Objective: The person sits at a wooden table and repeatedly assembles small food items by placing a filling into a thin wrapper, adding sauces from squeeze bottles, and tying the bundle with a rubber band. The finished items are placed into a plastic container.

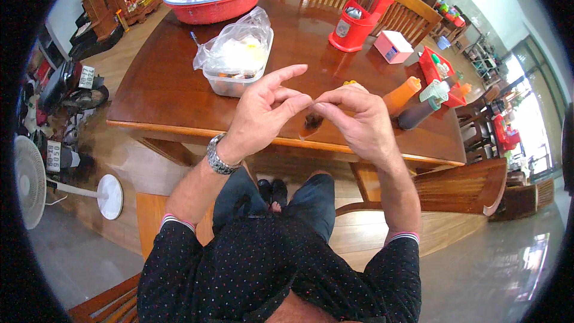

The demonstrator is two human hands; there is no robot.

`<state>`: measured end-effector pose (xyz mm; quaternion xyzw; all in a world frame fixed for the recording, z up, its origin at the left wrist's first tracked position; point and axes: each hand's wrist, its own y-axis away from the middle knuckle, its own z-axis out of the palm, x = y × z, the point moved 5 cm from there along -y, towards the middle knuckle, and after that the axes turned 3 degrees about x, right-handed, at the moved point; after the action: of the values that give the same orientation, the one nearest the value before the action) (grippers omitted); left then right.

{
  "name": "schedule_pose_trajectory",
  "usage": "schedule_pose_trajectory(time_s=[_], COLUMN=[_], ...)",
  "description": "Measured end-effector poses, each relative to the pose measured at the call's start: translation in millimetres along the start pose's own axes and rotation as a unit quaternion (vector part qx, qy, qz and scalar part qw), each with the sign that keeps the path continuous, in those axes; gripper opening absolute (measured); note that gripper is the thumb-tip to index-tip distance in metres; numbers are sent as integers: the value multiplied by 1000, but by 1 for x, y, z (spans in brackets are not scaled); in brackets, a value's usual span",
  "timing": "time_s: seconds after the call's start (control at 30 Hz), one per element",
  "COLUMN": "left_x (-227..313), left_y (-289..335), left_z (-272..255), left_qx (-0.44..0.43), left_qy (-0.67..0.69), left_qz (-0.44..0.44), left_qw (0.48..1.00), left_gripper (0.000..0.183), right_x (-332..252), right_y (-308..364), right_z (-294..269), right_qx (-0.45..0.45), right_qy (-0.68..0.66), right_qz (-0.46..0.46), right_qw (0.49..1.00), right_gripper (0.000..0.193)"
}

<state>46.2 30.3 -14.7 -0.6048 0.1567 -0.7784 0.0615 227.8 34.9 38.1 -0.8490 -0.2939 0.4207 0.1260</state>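
My left hand [267,109] and my right hand [362,121] meet above the table's near edge, their fingertips almost touching. Thumb and finger are pinched together on each, while the left index finger points away from the pinch. Below the fingertips hangs what looks like a small clear plastic bag [312,122] with something dark inside; its top is at the pinch. Beyond my left hand is a clear plastic tub [230,85], partly covered by a crumpled clear bag [236,36]. Something yellow, too hidden to name, shows behind my right hand.
On the brown table [161,84] are a red basket [218,11] of wooden sticks, a red utensil holder [357,21], a pink box [393,46], an orange squeeze bottle [402,94], a dark sauce bottle [418,113] and a red tray [431,63]. A wooden chair [460,186] stands right, a fan [31,182] left.
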Motion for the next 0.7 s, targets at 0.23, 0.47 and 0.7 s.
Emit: schedule_pose_trajectory(time_s=[0.23, 0.47, 0.7], left_x=[-18, -38, -13], left_y=[23, 26, 11], left_z=[6, -7, -19], left_qx=[27, 36, -5], left_qy=[-510, -495, -496], left_qz=[219, 172, 181], left_qw=[831, 851, 849], left_gripper=[43, 19, 22], right_x=[26, 39, 151], right_y=[16, 30, 9], right_z=[52, 84, 27], right_qx=[153, 174, 203], right_qy=[116, 41, 22], right_qz=[-21, 44, 133], right_qw=[981, 983, 970], right_gripper=[8, 17, 26])
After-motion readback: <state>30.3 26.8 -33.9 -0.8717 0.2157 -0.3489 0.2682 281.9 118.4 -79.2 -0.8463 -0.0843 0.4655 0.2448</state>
